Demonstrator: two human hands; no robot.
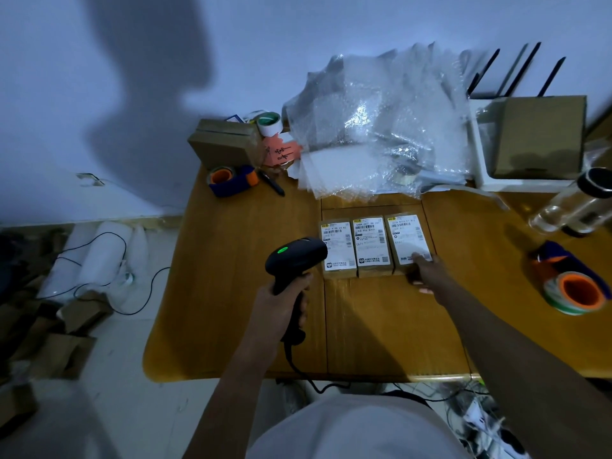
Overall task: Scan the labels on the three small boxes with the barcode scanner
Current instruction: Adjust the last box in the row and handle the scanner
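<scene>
Three boxes (374, 246) abreast | right fingers (418, 260) touch rightmost | left hand (281, 303) grips scanner (294, 260)

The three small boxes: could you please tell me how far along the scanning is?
Done: cannot tell. In hand: left hand aims the barcode scanner, green light on, at the left box; right hand touches the right box. Left: seemingly the middle box and right box.
</scene>
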